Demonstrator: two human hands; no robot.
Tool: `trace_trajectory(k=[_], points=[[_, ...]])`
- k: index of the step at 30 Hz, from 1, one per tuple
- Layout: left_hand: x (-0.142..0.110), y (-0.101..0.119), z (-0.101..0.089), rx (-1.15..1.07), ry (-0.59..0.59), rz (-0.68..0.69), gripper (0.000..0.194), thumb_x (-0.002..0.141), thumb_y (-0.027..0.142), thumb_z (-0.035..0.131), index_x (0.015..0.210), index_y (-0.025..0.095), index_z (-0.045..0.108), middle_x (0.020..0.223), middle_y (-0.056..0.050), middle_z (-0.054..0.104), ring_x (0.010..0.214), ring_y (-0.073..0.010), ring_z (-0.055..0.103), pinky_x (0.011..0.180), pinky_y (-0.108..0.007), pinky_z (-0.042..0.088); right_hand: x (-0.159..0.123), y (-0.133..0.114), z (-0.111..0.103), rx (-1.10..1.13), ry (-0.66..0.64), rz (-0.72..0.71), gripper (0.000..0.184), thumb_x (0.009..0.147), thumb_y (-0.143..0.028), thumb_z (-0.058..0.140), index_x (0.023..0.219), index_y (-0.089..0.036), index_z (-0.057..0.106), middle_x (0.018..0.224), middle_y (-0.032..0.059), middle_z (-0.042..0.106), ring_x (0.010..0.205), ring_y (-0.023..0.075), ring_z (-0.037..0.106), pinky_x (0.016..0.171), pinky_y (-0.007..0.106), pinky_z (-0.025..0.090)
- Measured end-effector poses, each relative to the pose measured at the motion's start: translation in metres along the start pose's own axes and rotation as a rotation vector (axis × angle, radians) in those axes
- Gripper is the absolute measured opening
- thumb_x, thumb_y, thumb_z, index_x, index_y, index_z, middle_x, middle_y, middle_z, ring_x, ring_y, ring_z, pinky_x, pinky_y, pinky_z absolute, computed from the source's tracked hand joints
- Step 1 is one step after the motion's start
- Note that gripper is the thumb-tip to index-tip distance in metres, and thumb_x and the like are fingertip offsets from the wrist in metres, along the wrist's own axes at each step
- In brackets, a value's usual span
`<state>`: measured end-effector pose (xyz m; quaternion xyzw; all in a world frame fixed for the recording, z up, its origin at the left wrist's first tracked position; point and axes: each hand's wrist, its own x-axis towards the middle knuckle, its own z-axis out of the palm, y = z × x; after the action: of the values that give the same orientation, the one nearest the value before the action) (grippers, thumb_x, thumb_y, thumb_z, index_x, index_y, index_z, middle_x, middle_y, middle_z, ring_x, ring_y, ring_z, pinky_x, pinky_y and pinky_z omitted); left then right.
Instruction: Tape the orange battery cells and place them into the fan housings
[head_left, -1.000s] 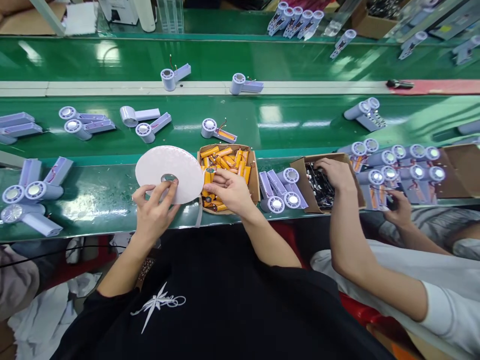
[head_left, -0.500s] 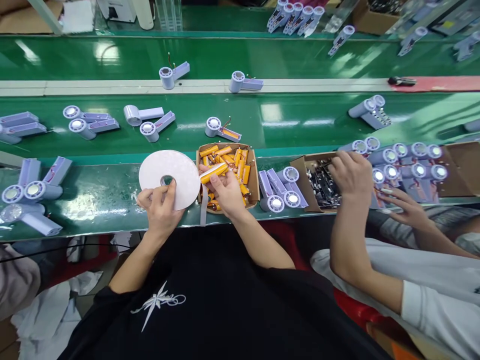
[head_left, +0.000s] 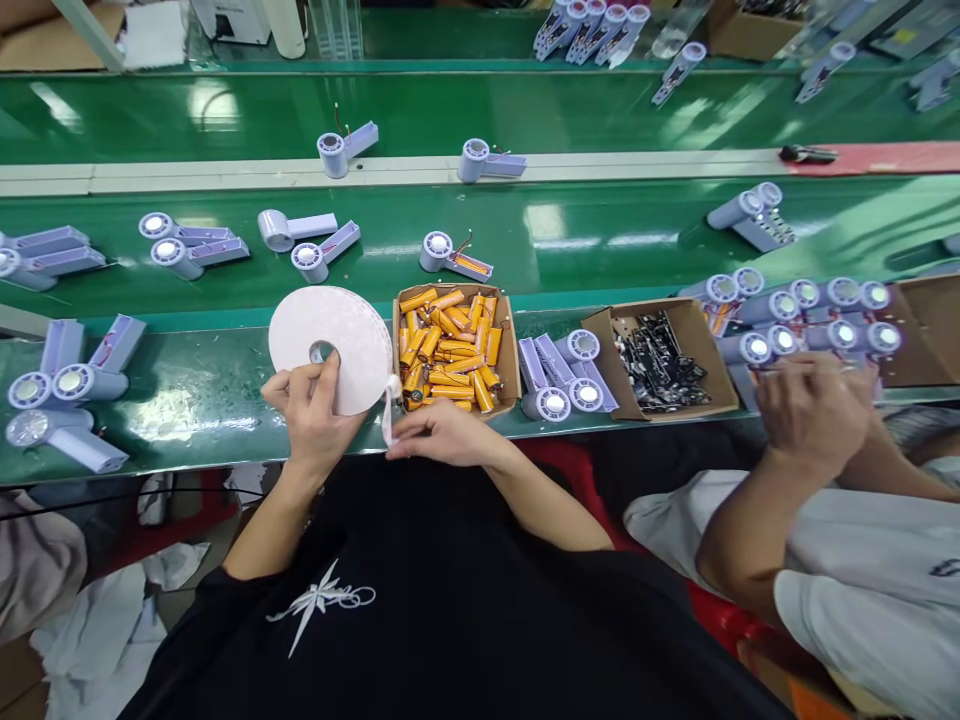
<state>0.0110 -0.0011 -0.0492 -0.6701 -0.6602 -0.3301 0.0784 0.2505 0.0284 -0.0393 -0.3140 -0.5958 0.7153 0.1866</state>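
Note:
My left hand (head_left: pixel 316 415) grips a large, flat white roll of tape (head_left: pixel 356 345), with a finger at its centre hole. A loose, curled end of white tape (head_left: pixel 389 405) hangs from the roll's right side. The fingers of my right hand (head_left: pixel 442 436) are closed on that tape end, just in front of a cardboard box (head_left: pixel 513 375). Orange-wrapped batteries (head_left: pixel 454 350) with thin wires fill the box. No battery shows in my right hand.
Lilac fan-like housings (head_left: pixel 555 380) stand right of the batteries, beside a box of small black parts (head_left: pixel 660 365). More housings (head_left: pixel 199 255) lie on the green conveyor belt (head_left: pixel 570 270). At right, a co-worker's hands (head_left: pixel 814 410) work close to grouped housings.
My right hand has let go of an orange battery, come down towards me and taken the tape end. The roll shifted slightly left. Belt housings moved right; the co-worker's hands came together.

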Motion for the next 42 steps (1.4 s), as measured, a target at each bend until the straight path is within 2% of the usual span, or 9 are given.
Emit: trace_trajectory(k=[2, 6, 11, 17, 24, 30, 32, 36, 42], points=[[0.001, -0.001, -0.004, 0.009, 0.009, -0.014, 0.067, 0.087, 0.058, 0.085, 0.143, 0.024, 0.073, 0.11, -0.016, 0.066, 0.116, -0.0383, 0.05, 0.106, -0.059, 0.042, 0.001, 0.004, 0.004, 0.009, -0.09, 0.009, 0.041, 0.079, -0.05, 0.097, 0.108, -0.022, 0.087, 0.105, 0.0052, 0.089, 0.1, 0.0246, 0.085, 0.094, 0.034, 0.067], [0.003, 0.0, -0.01, 0.049, 0.047, 0.006, 0.068, 0.086, 0.059, 0.087, 0.142, 0.024, 0.072, 0.109, -0.015, 0.064, 0.116, -0.0376, 0.05, 0.105, -0.056, 0.044, 0.013, 0.014, 0.01, 0.254, -0.031, 0.0, 0.063, 0.078, -0.064, 0.093, 0.123, -0.022, 0.081, 0.126, 0.0094, 0.084, 0.116, 0.0237, 0.081, 0.102, 0.035, 0.063], [0.008, 0.002, -0.013, 0.029, 0.101, -0.007, 0.066, 0.082, 0.056, 0.088, 0.136, 0.02, 0.074, 0.107, -0.014, 0.06, 0.115, -0.0367, 0.048, 0.105, -0.054, 0.04, 0.021, 0.019, 0.018, 0.226, -0.047, 0.006, 0.051, 0.081, -0.067, 0.089, 0.091, -0.02, 0.073, 0.09, 0.0019, 0.077, 0.082, 0.0167, 0.071, 0.083, 0.031, 0.058], [0.016, 0.003, -0.02, 0.008, 0.152, -0.039, 0.069, 0.079, 0.052, 0.091, 0.137, 0.021, 0.072, 0.106, -0.013, 0.058, 0.117, -0.0375, 0.045, 0.104, -0.055, 0.037, 0.017, 0.024, 0.024, 0.167, 0.267, -0.078, 0.064, 0.07, -0.061, 0.097, 0.089, -0.027, 0.045, 0.069, -0.0126, 0.045, 0.059, 0.0097, 0.039, 0.058, 0.024, 0.035], [0.019, 0.001, -0.025, 0.049, 0.208, 0.035, 0.07, 0.078, 0.055, 0.091, 0.137, 0.023, 0.071, 0.106, -0.013, 0.06, 0.113, -0.0365, 0.046, 0.102, -0.055, 0.039, 0.001, 0.008, 0.006, -0.477, 0.392, -0.3, 0.017, 0.092, -0.031, 0.084, 0.103, -0.021, 0.077, 0.075, -0.0048, 0.053, 0.07, 0.0145, 0.052, 0.071, 0.03, 0.043], [0.015, -0.016, -0.021, 0.106, 0.133, 0.06, 0.064, 0.08, 0.056, 0.091, 0.134, 0.024, 0.075, 0.109, -0.016, 0.063, 0.113, -0.0371, 0.045, 0.102, -0.057, 0.039, -0.025, -0.016, -0.027, -0.857, 0.644, -0.305, 0.02, 0.084, -0.038, 0.098, 0.098, -0.026, 0.09, 0.106, 0.011, 0.069, 0.103, 0.0306, 0.067, 0.092, 0.046, 0.058], [0.009, -0.025, -0.016, 0.099, 0.083, 0.059, 0.062, 0.082, 0.057, 0.09, 0.132, 0.024, 0.077, 0.109, -0.016, 0.064, 0.114, -0.0375, 0.045, 0.104, -0.059, 0.038, -0.032, -0.025, -0.038, -0.831, 0.604, -0.3, 0.021, 0.081, -0.037, 0.1, 0.096, -0.027, 0.09, 0.118, 0.012, 0.075, 0.114, 0.0338, 0.07, 0.101, 0.051, 0.059], [-0.005, -0.037, -0.003, 0.044, -0.008, 0.031, 0.059, 0.086, 0.061, 0.085, 0.133, 0.026, 0.078, 0.108, -0.017, 0.065, 0.114, -0.0381, 0.045, 0.107, -0.062, 0.035, -0.035, -0.037, -0.048, -0.527, 0.478, -0.255, 0.021, 0.088, -0.038, 0.093, 0.105, -0.027, 0.089, 0.103, 0.004, 0.085, 0.094, 0.026, 0.08, 0.092, 0.042, 0.066], [-0.03, -0.019, 0.017, 0.0, 0.021, 0.113, 0.045, 0.092, 0.049, 0.082, 0.132, 0.029, 0.081, 0.104, -0.017, 0.071, 0.105, -0.0343, 0.046, 0.106, -0.06, 0.035, -0.015, -0.024, -0.031, -0.199, 0.698, -0.29, 0.043, 0.077, -0.057, 0.098, 0.102, -0.023, 0.087, 0.1, 0.0053, 0.086, 0.091, 0.0274, 0.083, 0.087, 0.041, 0.069]])
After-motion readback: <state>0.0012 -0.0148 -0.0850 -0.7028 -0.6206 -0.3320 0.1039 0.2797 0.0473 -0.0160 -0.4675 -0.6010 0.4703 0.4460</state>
